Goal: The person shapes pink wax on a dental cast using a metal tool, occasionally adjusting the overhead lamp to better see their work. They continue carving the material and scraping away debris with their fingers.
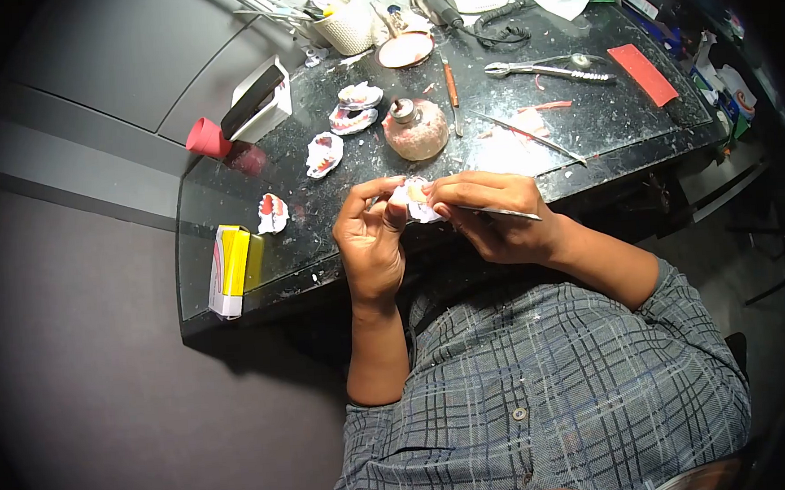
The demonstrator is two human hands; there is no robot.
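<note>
no text or label can be read.

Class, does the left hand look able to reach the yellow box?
Probably yes: nothing bulky stands between the left hand and the yellow box, though that hand holds a white piece.

A: Where are you aiming the head camera?
B: You're wearing it, looking forward and steeply down at your hands [426,211], desk [307,241] beyond. Single view; nothing's overlapping.
</note>
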